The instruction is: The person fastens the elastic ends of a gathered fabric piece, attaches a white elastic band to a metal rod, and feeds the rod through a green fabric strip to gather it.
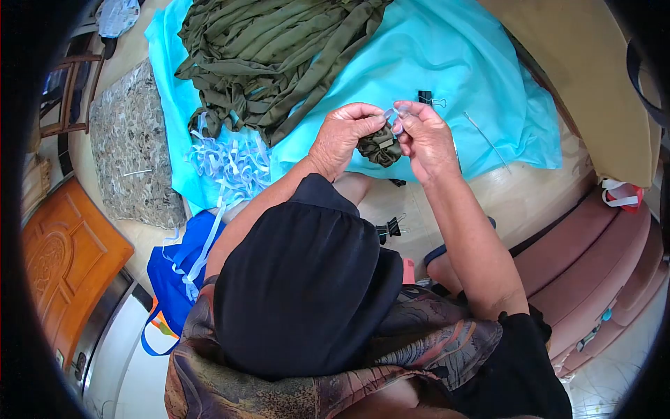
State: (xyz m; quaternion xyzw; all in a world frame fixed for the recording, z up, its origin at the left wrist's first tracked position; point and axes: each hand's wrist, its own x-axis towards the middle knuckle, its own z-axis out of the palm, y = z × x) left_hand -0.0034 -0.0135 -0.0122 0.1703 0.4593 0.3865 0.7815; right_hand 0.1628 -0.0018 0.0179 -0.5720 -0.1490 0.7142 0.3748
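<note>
My left hand (pixel 340 138) and my right hand (pixel 428 144) meet over the turquoise cloth, thumbs and fingertips pinched close together. Between the fingertips shows a short piece of pale blue elastic band (pixel 395 113); its exact ends are too small to make out. Just below hangs a small gathered olive-green scrunchie (pixel 380 148) with a light tag on it. It lies between both hands, against the right fingers. Left of my hands is a tangled pile of pale blue elastic strips (pixel 227 164). Long olive fabric strips (pixel 272 66) are heaped beyond.
Turquoise cloth (pixel 447 49) covers the work surface. A binder clip (pixel 425 99) and a thin metal rod (pixel 486 140) lie to the right; another black clip (pixel 389 229) is nearer. A blue bag (pixel 171 265) stands left, beside a patterned cushion (pixel 132 146). A pink sofa (pixel 593 244) is right.
</note>
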